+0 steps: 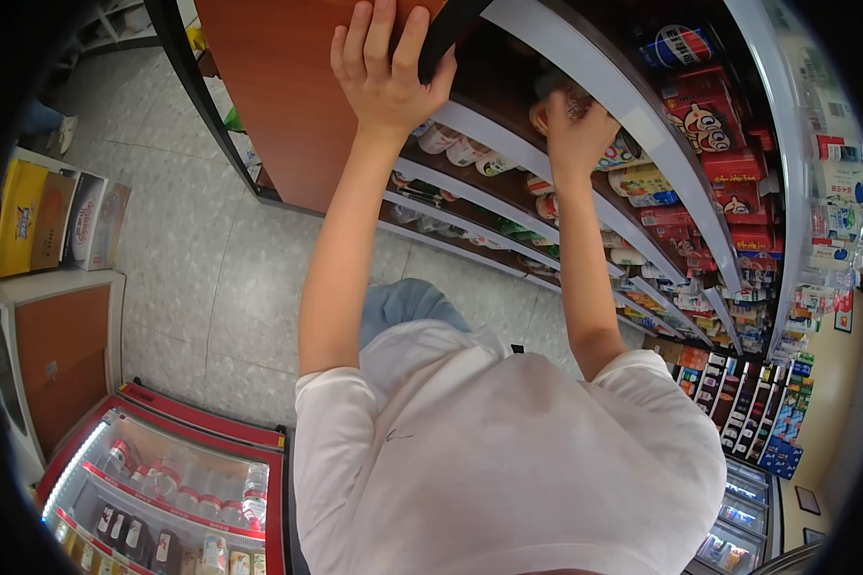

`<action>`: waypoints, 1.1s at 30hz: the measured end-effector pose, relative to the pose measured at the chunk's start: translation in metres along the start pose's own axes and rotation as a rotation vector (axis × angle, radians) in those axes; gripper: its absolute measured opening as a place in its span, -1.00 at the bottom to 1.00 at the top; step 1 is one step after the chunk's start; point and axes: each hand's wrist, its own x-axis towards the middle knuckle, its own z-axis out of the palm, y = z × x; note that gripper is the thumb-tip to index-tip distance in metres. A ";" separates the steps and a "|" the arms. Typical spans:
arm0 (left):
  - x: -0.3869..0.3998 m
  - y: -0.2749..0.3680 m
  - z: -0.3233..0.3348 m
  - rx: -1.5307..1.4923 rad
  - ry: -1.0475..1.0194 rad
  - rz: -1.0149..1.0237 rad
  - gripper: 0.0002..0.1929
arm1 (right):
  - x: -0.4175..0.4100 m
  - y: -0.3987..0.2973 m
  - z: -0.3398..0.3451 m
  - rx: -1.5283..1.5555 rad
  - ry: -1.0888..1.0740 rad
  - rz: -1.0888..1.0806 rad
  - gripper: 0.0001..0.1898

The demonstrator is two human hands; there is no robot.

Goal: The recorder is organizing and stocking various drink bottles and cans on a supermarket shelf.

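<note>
My left hand (392, 75) lies spread over the wooden end panel (280, 86) of a shelving unit, its thumb at the panel's dark edge. Inside an upper shelf, my right hand (579, 136) reaches in behind the pale shelf rail (640, 100). Its fingers are at a rounded package (539, 115) in the shadow; whether they grip it cannot be told. Just right of that hand stand a package with coloured rings (622, 152) and a yellowish container (636, 181). White containers (467, 151) line the shelf below.
Red cartoon-printed packages (705, 122) and a blue can (676, 47) stand on the right shelves. A red-framed drinks cooler (273, 489) is at lower left. Boxes (21, 215) rest on a white-edged counter at left. Another person's leg and shoe (67, 134) show at upper left.
</note>
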 end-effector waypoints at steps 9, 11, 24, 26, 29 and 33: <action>-0.005 -0.005 0.007 0.042 0.050 0.034 -0.26 | -0.011 -0.018 0.087 0.326 -0.206 0.201 -0.72; -0.002 -0.003 0.006 0.028 0.049 0.051 -0.25 | 0.003 0.000 0.122 0.520 -0.281 0.173 -0.69; -0.005 -0.010 0.001 0.057 0.022 0.030 -0.23 | 0.005 -0.032 0.103 0.327 -0.305 0.300 -0.59; -0.003 -0.009 0.000 0.055 0.014 0.043 -0.21 | 0.001 -0.022 0.085 0.286 -0.362 0.471 -0.51; -0.002 -0.010 0.000 0.081 -0.014 0.059 -0.18 | -0.005 0.000 0.079 0.258 -0.330 0.462 -0.46; 0.002 -0.007 -0.002 0.096 -0.075 0.116 -0.14 | -0.013 0.013 0.107 -0.139 0.005 0.285 -0.79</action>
